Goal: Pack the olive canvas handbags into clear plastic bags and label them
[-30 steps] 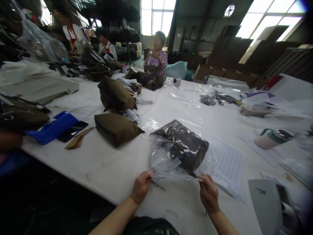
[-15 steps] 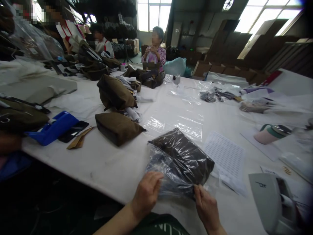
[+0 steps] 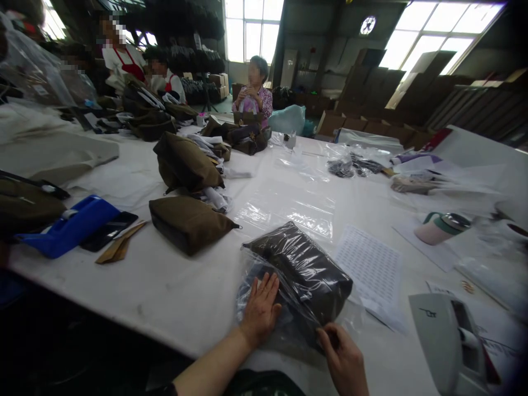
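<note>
In front of me a dark brown fabric bag (image 3: 307, 267) lies inside a clear plastic bag (image 3: 284, 335) on the white table. My left hand (image 3: 260, 308) rests flat on the near part of the plastic, its fingers stretched out. With thumb and forefinger my right hand (image 3: 340, 352) pinches the plastic's edge at the near right corner of the brown bag. Just beyond lie flat clear plastic bags (image 3: 284, 212). A printed sheet (image 3: 369, 264) of small labels touches the wrapped bag's right side.
Brown fabric bags (image 3: 187, 223) stand left of centre. Further left are a blue tape dispenser (image 3: 76, 223), a black phone (image 3: 109, 231) and a brown paper piece (image 3: 119, 245). On the right are a pink-green cup (image 3: 441, 228) and a grey device (image 3: 447, 341). People (image 3: 253, 93) sit or stand across the table.
My left hand has opened from a closed grip and now lies flat on the plastic. My right hand still pinches the edge, slightly lower. The whole view has shifted a little.
</note>
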The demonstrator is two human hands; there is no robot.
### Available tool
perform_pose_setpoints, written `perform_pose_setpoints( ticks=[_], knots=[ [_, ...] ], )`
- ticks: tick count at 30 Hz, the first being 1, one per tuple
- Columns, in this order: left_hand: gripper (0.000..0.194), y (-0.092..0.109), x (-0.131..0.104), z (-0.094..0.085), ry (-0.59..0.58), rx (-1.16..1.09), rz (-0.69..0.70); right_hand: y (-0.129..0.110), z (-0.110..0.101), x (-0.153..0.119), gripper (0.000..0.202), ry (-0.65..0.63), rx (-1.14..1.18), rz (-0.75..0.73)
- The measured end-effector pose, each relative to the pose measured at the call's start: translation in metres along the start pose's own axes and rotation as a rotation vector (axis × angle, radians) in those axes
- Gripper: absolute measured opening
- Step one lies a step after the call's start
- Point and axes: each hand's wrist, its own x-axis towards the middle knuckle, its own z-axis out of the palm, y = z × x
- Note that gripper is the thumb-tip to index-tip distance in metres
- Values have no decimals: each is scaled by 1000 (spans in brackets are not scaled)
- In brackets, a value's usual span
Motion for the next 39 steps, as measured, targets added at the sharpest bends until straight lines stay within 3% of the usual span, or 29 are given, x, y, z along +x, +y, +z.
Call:
perform_pose_setpoints(
  ticks=[3, 6, 8, 13, 16, 22, 25, 28, 32, 35, 39],
  knots=[
    [57, 0, 3, 1, 11, -14, -15, 11, -3, -5, 25, -17, 84, 103],
    [60, 1, 4, 2, 31, -15, -25, 36, -28, -16, 26, 117, 162, 162],
    [62, 1, 4, 2, 53, -34, -30, 62, -63, -23, 27, 283, 188, 261],
    [63, -5, 8, 10, 114, -136, -43, 132, -180, -33, 45, 838, 330, 518],
    [62, -9, 10, 14, 125, -175, -45, 161, -221, -31, 57, 867, 351, 576],
    [62, -11, 10, 17, 137, -179, -47, 183, -229, -16, 73, 624, 502, 687],
    [62, -11, 10, 17, 143, -185, -55, 179, -233, -23, 78, 675, 542, 667],
    [63, -10, 11, 17, 146, -183, -59, 174, -233, -42, 56, 735, 523, 705],
    [63, -10, 11, 16, 133, -184, -63, 181, -222, -64, 42, 646, 330, 850],
    [62, -9, 13, 16, 150, -202, -60, 189, -228, -74, 33, 540, 98, 912],
    [63, -7, 12, 13, 163, -217, -53, 172, -240, -69, 32, 375, -120, 901]
  ],
)
